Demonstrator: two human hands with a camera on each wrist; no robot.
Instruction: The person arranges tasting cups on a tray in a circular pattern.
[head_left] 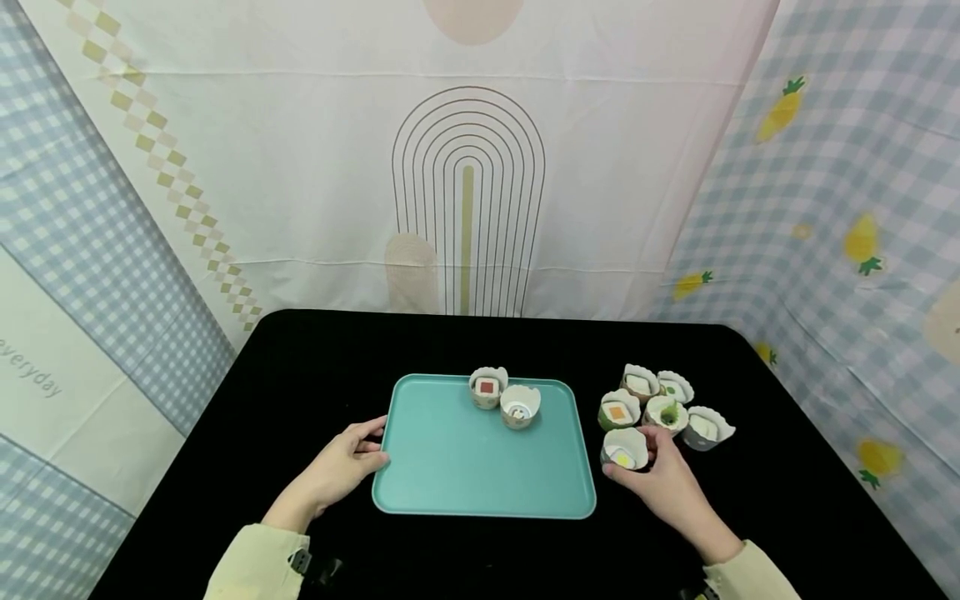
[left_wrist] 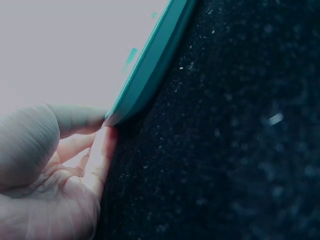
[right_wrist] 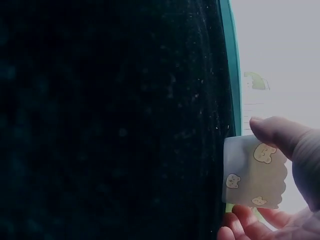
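My left hand (head_left: 341,462) pinches the left rim of a teal rectangular tray (head_left: 480,467); the left wrist view shows thumb and fingers meeting at the tray's edge (left_wrist: 150,65). To the right of the tray, my right hand (head_left: 667,483) holds a scalloped paper baking cup (head_left: 625,448) with a yellow and white piece inside. Bear faces are printed on that cup's side (right_wrist: 250,172) in the right wrist view, where the thumb and fingers lie on opposite sides of it. Toward the tray's back stand two more cups, one with a red-topped white piece (head_left: 487,387) and one with pale contents (head_left: 519,407).
Several other paper cups cluster behind my right hand, among them one with an orange square (head_left: 618,411), one with green filling (head_left: 665,414) and a tilted one (head_left: 707,427) at the right. The black table (head_left: 322,358) backs onto a patterned curtain (head_left: 322,167).
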